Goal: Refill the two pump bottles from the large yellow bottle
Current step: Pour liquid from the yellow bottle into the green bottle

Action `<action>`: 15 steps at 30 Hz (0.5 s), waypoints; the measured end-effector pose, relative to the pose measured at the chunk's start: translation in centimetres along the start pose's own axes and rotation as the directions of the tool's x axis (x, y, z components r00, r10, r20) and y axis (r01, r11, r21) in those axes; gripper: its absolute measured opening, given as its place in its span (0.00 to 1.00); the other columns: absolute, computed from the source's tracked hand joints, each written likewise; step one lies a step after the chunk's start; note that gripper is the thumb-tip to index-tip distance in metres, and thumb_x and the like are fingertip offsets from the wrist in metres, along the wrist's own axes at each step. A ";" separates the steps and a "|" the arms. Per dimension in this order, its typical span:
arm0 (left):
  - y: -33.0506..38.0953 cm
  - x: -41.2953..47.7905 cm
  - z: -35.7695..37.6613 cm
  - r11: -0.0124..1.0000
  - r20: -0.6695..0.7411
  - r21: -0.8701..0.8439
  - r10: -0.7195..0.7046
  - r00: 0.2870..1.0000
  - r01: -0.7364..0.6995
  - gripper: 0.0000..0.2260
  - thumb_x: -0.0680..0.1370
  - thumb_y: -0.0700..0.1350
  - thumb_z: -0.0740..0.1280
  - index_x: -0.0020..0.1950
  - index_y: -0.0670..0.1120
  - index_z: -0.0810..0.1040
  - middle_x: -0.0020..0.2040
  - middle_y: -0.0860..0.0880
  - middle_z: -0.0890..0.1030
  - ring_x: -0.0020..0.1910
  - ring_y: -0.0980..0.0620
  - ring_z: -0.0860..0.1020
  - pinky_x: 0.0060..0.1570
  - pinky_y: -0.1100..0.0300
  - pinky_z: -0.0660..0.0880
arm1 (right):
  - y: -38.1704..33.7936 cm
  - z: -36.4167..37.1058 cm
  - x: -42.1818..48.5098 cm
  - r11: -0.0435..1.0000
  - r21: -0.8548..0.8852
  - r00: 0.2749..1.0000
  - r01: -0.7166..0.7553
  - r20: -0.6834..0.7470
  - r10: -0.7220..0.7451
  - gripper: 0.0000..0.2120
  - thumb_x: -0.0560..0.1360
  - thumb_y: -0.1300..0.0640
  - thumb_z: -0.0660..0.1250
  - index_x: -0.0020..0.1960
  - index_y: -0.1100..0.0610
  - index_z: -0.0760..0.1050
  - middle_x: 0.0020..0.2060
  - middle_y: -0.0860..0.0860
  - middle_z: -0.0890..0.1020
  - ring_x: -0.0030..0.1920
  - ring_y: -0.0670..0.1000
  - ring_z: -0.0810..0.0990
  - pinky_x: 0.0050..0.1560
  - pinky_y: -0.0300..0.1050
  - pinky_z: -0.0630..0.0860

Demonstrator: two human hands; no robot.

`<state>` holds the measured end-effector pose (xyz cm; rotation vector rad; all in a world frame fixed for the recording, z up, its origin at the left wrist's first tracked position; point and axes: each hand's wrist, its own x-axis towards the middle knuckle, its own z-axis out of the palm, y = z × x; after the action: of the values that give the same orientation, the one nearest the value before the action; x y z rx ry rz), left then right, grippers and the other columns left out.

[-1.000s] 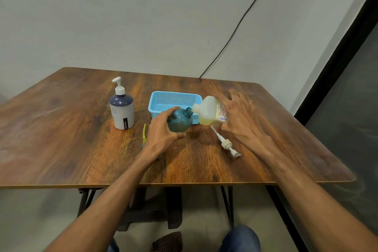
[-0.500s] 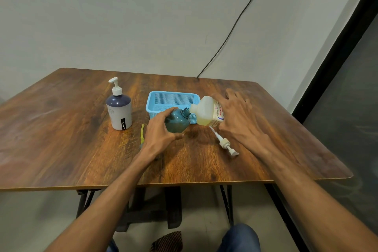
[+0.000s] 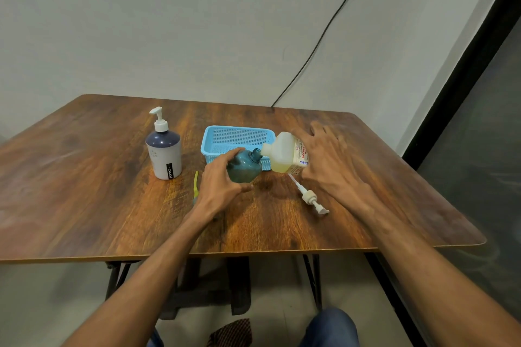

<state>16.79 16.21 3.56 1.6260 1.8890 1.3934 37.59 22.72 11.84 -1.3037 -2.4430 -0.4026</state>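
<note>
**Brown wood-grain table (image 3: 84, 205): refill pour under way**

White pump head (image 3: 308, 196), centre right, lies unscrewed, leaving a neck open. Left hand (image 3: 217, 180) grips round teal pump bottle (image 3: 244, 167), tilted to meet the spout. Right hand (image 3: 327, 166) grasps large yellow plastic bottle (image 3: 282, 155), tipped mouth-to-mouth, centre frame. Behind: light-blue mesh basket (image 3: 236, 135); white-and-navy pump bottle (image 3: 164, 152), capped, apparently awaiting its turn. Grey wall, black cable (image 3: 324, 34), upper frame.

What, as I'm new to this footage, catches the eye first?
At mid-table, the right hand holds the large yellow bottle tilted, its mouth at the neck of the teal bottle gripped by the left hand, before a blue basket. A loose pump lies nearby; a white pump bottle stands at left.
</note>
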 end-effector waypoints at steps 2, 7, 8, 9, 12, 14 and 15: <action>0.0 0.0 0.0 1.000 0.001 -0.002 0.005 1.000 -0.005 0.40 0.63 0.42 0.83 0.73 0.46 0.72 0.65 0.46 0.78 0.62 0.50 0.75 0.66 0.51 0.74 | 0.0 -0.1 0.1 1.000 0.011 1.000 -0.002 0.013 0.001 0.39 0.65 0.49 0.77 0.72 0.47 0.66 0.58 0.54 0.71 0.60 0.57 0.71 0.56 0.55 0.70; -0.1 0.0 0.2 1.000 0.001 -0.005 0.012 1.000 -0.012 0.40 0.64 0.42 0.83 0.73 0.46 0.71 0.65 0.46 0.77 0.62 0.51 0.74 0.65 0.53 0.74 | 0.0 0.1 0.0 1.000 0.016 1.000 -0.004 0.004 0.004 0.38 0.65 0.50 0.77 0.72 0.48 0.67 0.58 0.55 0.72 0.59 0.57 0.71 0.57 0.57 0.72; -0.2 0.1 0.2 1.000 0.000 -0.004 0.013 1.000 -0.013 0.40 0.63 0.42 0.83 0.73 0.46 0.71 0.65 0.46 0.78 0.61 0.51 0.75 0.64 0.54 0.74 | 0.0 0.2 0.0 1.000 0.010 1.000 -0.002 -0.006 0.002 0.38 0.64 0.50 0.77 0.71 0.48 0.68 0.57 0.55 0.72 0.58 0.57 0.71 0.56 0.57 0.72; -0.2 0.1 0.2 1.000 -0.001 -0.001 0.012 1.000 -0.012 0.40 0.63 0.42 0.83 0.73 0.47 0.71 0.64 0.46 0.78 0.61 0.51 0.75 0.64 0.54 0.74 | 0.0 0.2 0.0 1.000 0.006 1.000 -0.001 -0.010 0.001 0.38 0.64 0.50 0.77 0.71 0.48 0.68 0.57 0.55 0.72 0.58 0.57 0.72 0.55 0.56 0.72; -0.4 0.1 0.3 1.000 -0.001 0.001 0.012 1.000 -0.012 0.40 0.63 0.42 0.83 0.73 0.47 0.71 0.64 0.46 0.78 0.61 0.51 0.75 0.62 0.57 0.73 | 0.1 0.2 0.2 1.000 0.007 1.000 -0.001 -0.007 0.001 0.38 0.64 0.49 0.77 0.71 0.48 0.67 0.58 0.55 0.72 0.59 0.57 0.71 0.55 0.56 0.72; -0.5 0.2 0.3 1.000 0.000 0.003 0.013 1.000 -0.013 0.40 0.63 0.42 0.83 0.73 0.47 0.71 0.64 0.46 0.77 0.61 0.52 0.75 0.61 0.59 0.72 | 0.1 0.2 0.2 1.000 0.011 1.000 0.000 -0.004 0.000 0.38 0.64 0.49 0.77 0.71 0.48 0.67 0.57 0.55 0.72 0.58 0.57 0.71 0.55 0.56 0.71; -0.5 0.2 0.3 1.000 -0.001 0.003 0.013 1.000 -0.013 0.40 0.63 0.42 0.83 0.73 0.47 0.71 0.65 0.46 0.77 0.60 0.53 0.74 0.61 0.60 0.72 | 0.1 0.2 0.2 1.000 0.012 1.000 0.000 -0.007 0.000 0.38 0.64 0.49 0.77 0.71 0.48 0.67 0.57 0.55 0.72 0.58 0.57 0.71 0.55 0.56 0.72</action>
<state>16.65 16.55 3.04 1.6421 1.8847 1.3973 37.57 22.99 11.73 -1.2958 -2.4359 -0.3905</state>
